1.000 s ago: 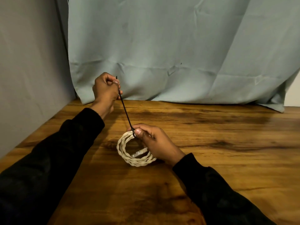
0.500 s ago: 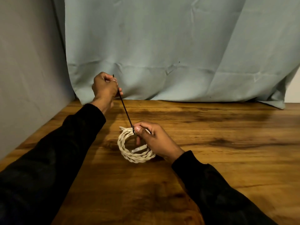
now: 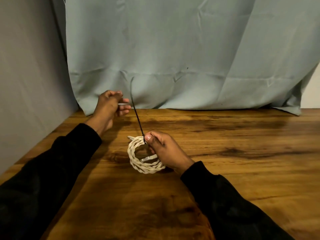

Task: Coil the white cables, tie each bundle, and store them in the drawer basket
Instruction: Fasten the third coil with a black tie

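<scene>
On wooden counter [image 3: 242, 153], near middle: white cable coil [image 3: 143, 161] lies flat. Right hand [image 3: 166, 148] pinches coil where black tie [image 3: 136, 116] starts. Tie points up and away, toward left hand [image 3: 110, 104], just beside it, fingers loose, holding nothing.

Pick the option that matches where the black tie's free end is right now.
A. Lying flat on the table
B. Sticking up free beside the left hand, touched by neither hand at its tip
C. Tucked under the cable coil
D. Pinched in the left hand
B: the black tie rises from the right hand at the white cable coil, its tip in the air beside the left hand.
</scene>
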